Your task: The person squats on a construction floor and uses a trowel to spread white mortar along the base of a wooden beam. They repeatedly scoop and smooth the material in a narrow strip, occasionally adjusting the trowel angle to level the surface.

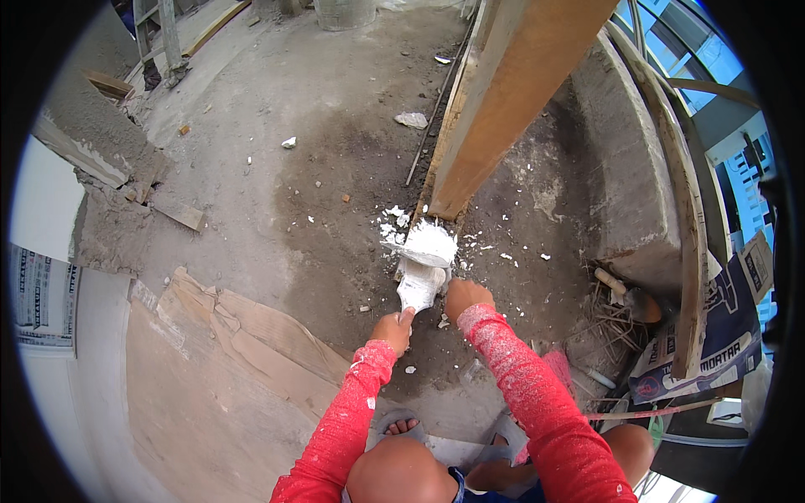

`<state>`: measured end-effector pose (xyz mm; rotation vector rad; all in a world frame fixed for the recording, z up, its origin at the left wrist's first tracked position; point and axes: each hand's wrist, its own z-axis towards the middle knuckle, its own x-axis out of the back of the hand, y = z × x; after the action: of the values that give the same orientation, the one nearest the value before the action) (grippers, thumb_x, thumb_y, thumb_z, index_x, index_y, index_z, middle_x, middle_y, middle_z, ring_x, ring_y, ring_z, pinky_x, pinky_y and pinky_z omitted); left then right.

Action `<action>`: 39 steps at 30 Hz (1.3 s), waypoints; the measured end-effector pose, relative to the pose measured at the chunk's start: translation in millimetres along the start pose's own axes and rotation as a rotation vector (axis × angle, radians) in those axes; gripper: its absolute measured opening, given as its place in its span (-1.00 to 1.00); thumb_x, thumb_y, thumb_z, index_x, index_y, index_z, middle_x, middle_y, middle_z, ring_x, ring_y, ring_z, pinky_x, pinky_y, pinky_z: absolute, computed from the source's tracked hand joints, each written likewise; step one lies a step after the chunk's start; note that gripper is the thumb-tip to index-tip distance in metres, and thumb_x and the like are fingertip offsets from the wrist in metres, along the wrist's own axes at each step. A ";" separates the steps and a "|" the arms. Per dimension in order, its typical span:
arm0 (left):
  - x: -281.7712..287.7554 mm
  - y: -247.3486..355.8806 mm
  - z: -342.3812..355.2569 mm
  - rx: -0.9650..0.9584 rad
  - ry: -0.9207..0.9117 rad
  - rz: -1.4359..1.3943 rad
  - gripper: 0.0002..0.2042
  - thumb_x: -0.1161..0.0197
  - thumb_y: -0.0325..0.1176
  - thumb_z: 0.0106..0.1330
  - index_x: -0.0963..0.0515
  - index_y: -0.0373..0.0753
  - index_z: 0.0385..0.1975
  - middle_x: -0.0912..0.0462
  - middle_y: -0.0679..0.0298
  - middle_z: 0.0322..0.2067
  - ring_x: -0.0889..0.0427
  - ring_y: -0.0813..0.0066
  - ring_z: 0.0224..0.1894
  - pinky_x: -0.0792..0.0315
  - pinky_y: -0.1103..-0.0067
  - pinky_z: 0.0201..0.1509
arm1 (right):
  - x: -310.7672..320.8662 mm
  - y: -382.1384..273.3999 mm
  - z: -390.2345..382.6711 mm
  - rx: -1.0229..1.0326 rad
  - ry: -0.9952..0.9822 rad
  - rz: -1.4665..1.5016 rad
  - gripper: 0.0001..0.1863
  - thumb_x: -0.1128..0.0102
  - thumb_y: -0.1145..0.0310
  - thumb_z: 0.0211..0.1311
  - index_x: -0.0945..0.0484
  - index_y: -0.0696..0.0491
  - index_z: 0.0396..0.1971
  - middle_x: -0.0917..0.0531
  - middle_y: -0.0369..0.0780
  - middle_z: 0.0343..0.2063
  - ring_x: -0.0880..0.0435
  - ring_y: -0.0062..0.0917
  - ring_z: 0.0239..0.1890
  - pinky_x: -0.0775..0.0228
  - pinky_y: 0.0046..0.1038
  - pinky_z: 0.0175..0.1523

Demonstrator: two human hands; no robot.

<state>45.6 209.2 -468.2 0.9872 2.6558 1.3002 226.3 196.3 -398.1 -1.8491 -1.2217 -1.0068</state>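
My left hand [392, 330] is closed round the handle of a putty knife [417, 287], whose broad blade is smeared white. Just beyond the blade sits a thick lump of white putty [432, 243], with crumbs of it scattered on the ground. Close beside the blade, my right hand [467, 298] is curled into a fist at the putty's near right side. Whatever it grips is mostly hidden by the fingers. White dust covers both red sleeves.
Beyond the putty rises a wooden post [511, 109]. A low concrete block [625, 168] stands to the right, with a wooden-handled trowel [644, 305] and a mortar bag [708, 339] nearer. Brown paper [251, 335] lies at left; a bucket [345, 12] stands far off.
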 end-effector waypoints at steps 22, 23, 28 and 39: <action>-7.0 19.6 -21.5 0.187 -0.065 -0.208 -0.51 0.06 0.15 0.41 -0.36 -0.18 -0.52 -0.30 0.33 -0.83 -0.25 0.51 -0.87 -0.07 0.52 -0.80 | 11.4 15.0 -14.8 -0.037 -0.138 0.044 -0.71 -0.09 0.28 0.18 -0.57 0.13 -0.18 -0.69 0.03 -0.25 -0.70 -0.09 -0.18 -0.56 -0.14 -0.08; -7.9 19.1 -22.1 0.241 -0.063 -0.218 -0.53 0.05 0.16 0.41 -0.34 -0.16 -0.51 -0.28 0.33 -0.83 -0.22 0.53 -0.87 -0.03 0.54 -0.82 | 8.6 16.9 -17.0 -0.059 -0.212 0.035 -0.72 -0.09 0.27 0.18 -0.57 0.13 -0.20 -0.69 0.03 -0.25 -0.70 -0.08 -0.18 -0.57 -0.15 -0.08; -9.7 20.6 -20.6 0.199 -0.026 -0.173 -0.49 0.07 0.12 0.43 -0.39 -0.24 -0.52 -0.35 0.28 -0.82 -0.31 0.45 -0.85 -0.15 0.47 -0.78 | 0.8 15.0 -20.5 -0.043 0.009 0.079 -0.75 -0.01 0.35 0.20 -0.59 0.11 -0.21 -0.70 0.03 -0.29 -0.71 -0.11 -0.19 -0.56 -0.15 -0.08; -11.0 17.1 -21.5 0.220 -0.035 -0.167 -0.51 0.05 0.17 0.40 -0.35 -0.17 -0.51 -0.29 0.32 -0.84 -0.22 0.51 -0.89 -0.08 0.52 -0.82 | 5.2 14.7 -15.8 -0.034 -0.072 0.095 -0.71 -0.13 0.25 0.15 -0.61 0.15 -0.25 -0.69 0.03 -0.27 -0.69 -0.10 -0.17 -0.54 -0.14 -0.03</action>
<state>57.3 195.8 -444.5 0.7761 2.8281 0.9669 237.9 180.1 -388.1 -1.9660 -1.1524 -0.9214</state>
